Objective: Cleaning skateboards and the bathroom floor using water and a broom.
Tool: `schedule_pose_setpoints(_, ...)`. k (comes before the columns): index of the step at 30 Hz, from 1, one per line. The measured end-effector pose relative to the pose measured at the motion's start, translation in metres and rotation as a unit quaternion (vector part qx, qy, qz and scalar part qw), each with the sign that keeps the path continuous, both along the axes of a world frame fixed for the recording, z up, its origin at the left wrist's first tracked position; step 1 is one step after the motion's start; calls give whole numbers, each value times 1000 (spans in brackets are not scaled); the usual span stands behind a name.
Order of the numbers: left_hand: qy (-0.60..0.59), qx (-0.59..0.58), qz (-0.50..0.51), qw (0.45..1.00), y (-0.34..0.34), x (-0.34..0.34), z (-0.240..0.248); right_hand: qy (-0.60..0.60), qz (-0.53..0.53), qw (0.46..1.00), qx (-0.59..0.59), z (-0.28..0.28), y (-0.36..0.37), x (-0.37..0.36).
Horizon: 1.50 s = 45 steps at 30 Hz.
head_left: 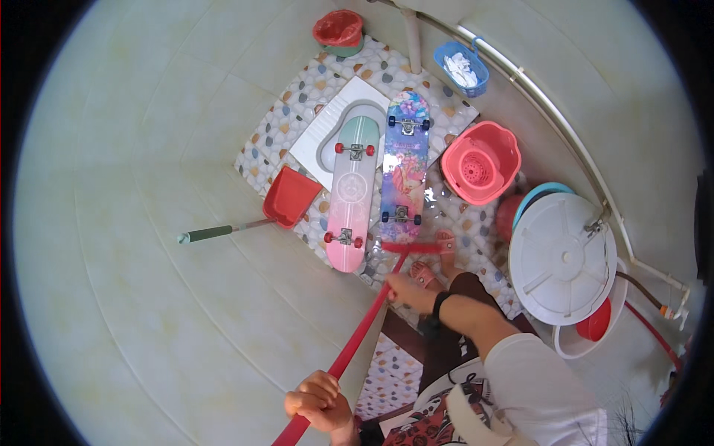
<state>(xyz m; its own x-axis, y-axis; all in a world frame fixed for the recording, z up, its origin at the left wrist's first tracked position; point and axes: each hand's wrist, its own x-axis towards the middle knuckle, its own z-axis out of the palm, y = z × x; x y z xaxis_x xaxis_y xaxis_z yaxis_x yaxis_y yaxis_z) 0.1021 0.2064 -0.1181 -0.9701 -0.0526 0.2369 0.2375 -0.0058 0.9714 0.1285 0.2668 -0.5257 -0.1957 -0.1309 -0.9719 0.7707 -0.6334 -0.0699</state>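
Both hands grip the red broom handle (357, 338): left hand (320, 401) fisted low, right hand (407, 291) clasped nearer the red broom head (413, 247), which lies crosswise just below 2 upturned skateboards, pink (351, 193) and purple (404, 167), lying lengthways directly ahead

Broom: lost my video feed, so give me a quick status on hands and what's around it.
Left hand and right hand both grip the red broom. Head near pink skateboard and purple skateboard. Red dustpan lies left.
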Motion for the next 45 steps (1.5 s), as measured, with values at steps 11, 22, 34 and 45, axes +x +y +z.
schedule_pose_setpoints(11,84,149,6,985,-25,25,118,37,-40,998,-37,165,43,-8)
schedule_pose_setpoints(22,0,5,-109,994,55,-9,56,57,-152,984,-69,65,68,-84)
schedule_pose_setpoints(34,53,6,-146,988,128,-43,58,182,-234,955,16,75,144,-162)
schedule_pose_setpoints(45,16,-45,-75,996,155,-72,92,106,-234,962,-95,135,114,-152)
